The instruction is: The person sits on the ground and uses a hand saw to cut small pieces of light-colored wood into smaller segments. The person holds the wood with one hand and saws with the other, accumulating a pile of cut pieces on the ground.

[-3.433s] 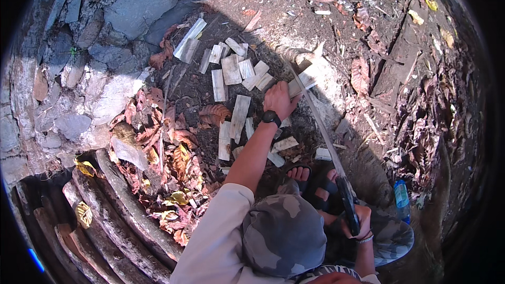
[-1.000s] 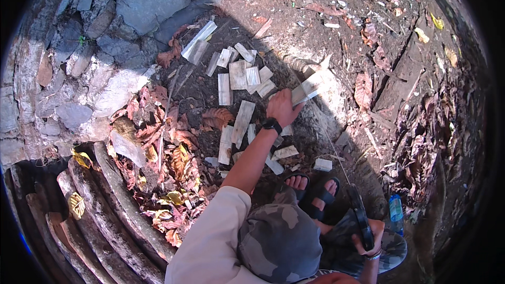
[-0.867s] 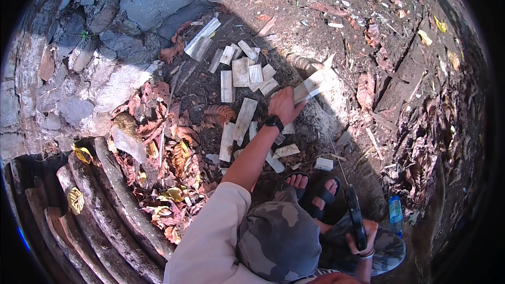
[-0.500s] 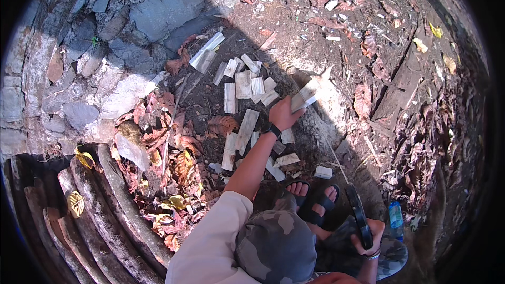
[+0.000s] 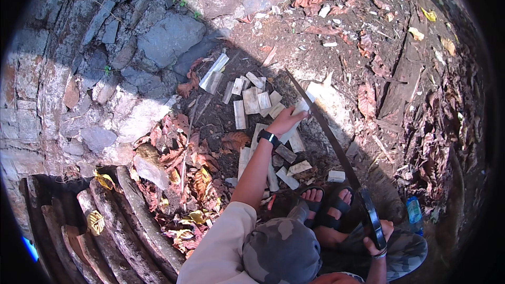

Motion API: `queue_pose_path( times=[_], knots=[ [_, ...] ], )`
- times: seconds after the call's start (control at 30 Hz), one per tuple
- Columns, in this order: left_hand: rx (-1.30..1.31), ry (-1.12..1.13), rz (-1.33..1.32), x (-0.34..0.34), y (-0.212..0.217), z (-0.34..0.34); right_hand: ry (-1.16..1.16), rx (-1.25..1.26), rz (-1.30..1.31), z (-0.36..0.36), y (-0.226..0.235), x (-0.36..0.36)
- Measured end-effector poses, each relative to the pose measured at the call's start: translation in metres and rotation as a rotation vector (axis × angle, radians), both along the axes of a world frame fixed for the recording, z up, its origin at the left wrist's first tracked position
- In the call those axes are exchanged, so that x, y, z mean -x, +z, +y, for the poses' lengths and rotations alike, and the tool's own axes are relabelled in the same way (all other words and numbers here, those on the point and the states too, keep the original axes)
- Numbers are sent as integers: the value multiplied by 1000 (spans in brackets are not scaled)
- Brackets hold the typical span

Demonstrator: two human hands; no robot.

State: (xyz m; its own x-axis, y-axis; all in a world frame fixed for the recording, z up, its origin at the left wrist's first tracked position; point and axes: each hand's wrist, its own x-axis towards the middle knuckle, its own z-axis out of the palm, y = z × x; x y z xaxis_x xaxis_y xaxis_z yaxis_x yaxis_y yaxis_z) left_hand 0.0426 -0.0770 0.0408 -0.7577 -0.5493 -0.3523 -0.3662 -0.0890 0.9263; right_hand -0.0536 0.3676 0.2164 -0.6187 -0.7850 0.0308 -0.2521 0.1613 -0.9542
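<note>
My left hand (image 5: 284, 122), with a black watch on the wrist, is closed round a pale split piece of firewood (image 5: 301, 107). The machete's blade crosses in front of that piece and hides part of it. In my right hand (image 5: 387, 228), low at the right, is the black handle of the machete (image 5: 333, 141). Its long dark blade slants up and left, with the tip beyond my left hand. Whether the blade touches the wood I cannot tell. Several split wood pieces (image 5: 251, 101) lie heaped left of and below my left hand.
Sandalled feet (image 5: 332, 208) stand close below the machete blade. A clear bottle (image 5: 414, 210) is right of my right hand. Round logs (image 5: 138, 221) lie at lower left, beneath a stone wall (image 5: 171, 39). Dry leaves (image 5: 366, 100) litter the soil at right.
The machete blade has turned from a thin edge to its broad side, and now crosses the held wood. My left hand has drawn that piece slightly lower. The whole view has shifted.
</note>
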Motion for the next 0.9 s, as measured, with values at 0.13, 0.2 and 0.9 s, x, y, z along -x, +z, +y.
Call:
queue_pose_path(
  times=[0.13,0.2,0.9],
  knots=[
    [1,2,-132,-19,7,0,-157,63,-116,-1,-5,-9],
    [156,-17,-216,-26,13,8,-84,98,241,-26,-6,3],
    [746,15,-395,-42,35,67,120,-618,543,-59,-123,38]
  ],
)
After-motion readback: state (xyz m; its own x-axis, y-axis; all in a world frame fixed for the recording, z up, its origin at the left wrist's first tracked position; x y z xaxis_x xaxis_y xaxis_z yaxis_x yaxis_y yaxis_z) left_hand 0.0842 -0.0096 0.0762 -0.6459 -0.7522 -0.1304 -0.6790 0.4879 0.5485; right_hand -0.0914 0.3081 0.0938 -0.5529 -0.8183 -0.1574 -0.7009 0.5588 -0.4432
